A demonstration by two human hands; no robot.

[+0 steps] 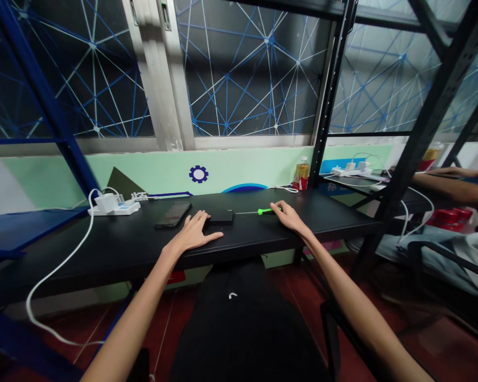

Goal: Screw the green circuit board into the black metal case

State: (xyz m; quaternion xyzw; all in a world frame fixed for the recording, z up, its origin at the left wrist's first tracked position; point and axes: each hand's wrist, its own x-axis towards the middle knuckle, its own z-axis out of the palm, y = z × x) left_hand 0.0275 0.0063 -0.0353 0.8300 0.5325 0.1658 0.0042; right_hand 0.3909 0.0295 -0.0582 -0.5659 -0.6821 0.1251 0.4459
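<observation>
My left hand [196,231] lies on the black desk with its fingers stretched out and the thumb spread apart. Its fingertips reach the left end of a flat black box [222,217] and partly cover it. My right hand [288,216] is closed round the handle of a screwdriver [260,212] in green and black. The thin metal shaft points left, level with the desk, and its tip is at the right side of the box. Whether the tip sits in anything there is too small to tell. A dark phone [173,215] rests just left of my left hand.
A white power strip [115,208] with plugged-in chargers stands on the left of the desk [135,249], its cable hanging over the front edge. A drink bottle [301,174] stands at the back right. Black rack posts [330,95] rise there. Another person's arm [454,187] shows far right.
</observation>
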